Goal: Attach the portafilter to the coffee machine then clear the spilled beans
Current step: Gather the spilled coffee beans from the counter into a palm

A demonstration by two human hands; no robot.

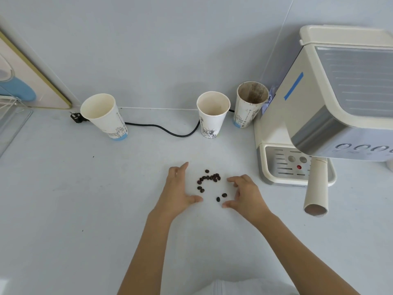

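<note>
Several dark coffee beans (209,179) lie scattered on the white counter between my two hands. My left hand (179,187) rests edge-down on the counter just left of the beans, fingers straight, thumb pointing right. My right hand (246,193) is cupped on their right side, fingers curled, holding nothing. Two beans (221,197) lie apart near my right thumb. The cream coffee machine (331,99) stands at the right. The portafilter's cream handle (316,188) sticks out from under the machine's head toward me, above the drip tray (285,165).
Three paper cups stand along the back wall: one at the left (106,116), one in the middle (212,113), and a coffee-stained one (249,103) beside the machine. A black power cable (161,128) runs behind them. A clear rack (10,116) sits at the far left.
</note>
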